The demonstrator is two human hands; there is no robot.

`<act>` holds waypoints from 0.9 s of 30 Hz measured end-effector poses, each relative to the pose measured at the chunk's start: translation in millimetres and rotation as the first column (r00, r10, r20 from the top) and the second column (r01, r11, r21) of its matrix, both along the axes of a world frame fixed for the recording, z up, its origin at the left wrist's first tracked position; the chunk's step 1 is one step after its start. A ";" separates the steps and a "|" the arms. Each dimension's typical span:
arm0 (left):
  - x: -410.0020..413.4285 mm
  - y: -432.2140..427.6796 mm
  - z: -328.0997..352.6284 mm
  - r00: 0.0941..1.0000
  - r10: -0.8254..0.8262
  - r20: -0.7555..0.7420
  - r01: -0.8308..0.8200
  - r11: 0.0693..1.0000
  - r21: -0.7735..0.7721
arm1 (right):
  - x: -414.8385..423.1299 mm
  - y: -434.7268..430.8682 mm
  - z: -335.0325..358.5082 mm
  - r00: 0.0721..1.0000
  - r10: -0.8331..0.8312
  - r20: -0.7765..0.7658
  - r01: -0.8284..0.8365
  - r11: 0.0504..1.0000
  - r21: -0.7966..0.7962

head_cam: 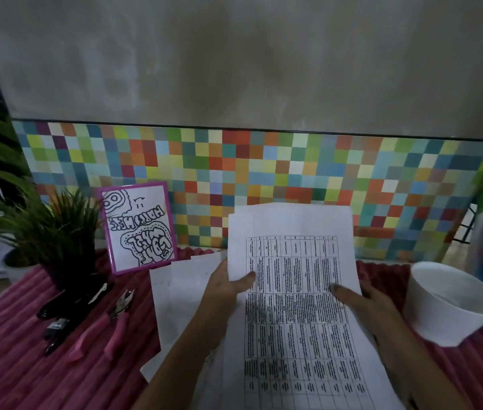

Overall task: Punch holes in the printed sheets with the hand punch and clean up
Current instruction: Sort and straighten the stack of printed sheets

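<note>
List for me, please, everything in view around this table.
printed sheets: few, white, held up centre
loose sheets: several, white, on cloth, left of them
hand punch: one, pink handles, cloth left
dark tools: count unclear, black, beside punch
potted plant: one, green, back left
framed drawing: one, purple frame, before tiles
tub: one, white, right
cloth: one, pink, underneath
tiles: many, multicoloured, back wall
left hand: one, grips sheets' left edge
right hand: one, grips their right edge

Bare left forearm [184, 353] and right forearm [423, 368], uncovered up to the frame edge; left hand [224, 288] and right hand [375, 306] likewise bare, thumbnails short.
</note>
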State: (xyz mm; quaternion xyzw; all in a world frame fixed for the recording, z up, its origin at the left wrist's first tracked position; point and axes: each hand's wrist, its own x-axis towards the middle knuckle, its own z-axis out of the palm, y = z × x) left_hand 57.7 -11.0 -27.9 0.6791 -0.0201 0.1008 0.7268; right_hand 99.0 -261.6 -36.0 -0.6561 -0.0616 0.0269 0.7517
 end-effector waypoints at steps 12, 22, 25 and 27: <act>-1.1 -20.8 -11.2 0.914 0.397 -0.078 -0.304 0.801 0.516 | -0.6 -19.6 -7.5 0.988 -0.126 -0.093 0.106 0.974 -0.199; -9.3 -31.2 -0.4 0.984 0.087 -0.153 -0.014 0.905 0.424 | -4.0 -5.4 -8.3 0.992 -0.075 -0.102 0.057 0.984 -0.170; -9.8 -25.2 7.0 0.999 0.039 -0.007 -0.034 0.945 0.325 | -7.6 -1.7 -0.4 0.967 -0.243 0.076 0.254 0.939 -0.231; -14.0 -20.3 16.2 0.996 0.048 0.069 -0.061 0.977 0.205 | -9.2 0.7 6.7 0.976 -0.193 0.101 0.200 0.978 -0.067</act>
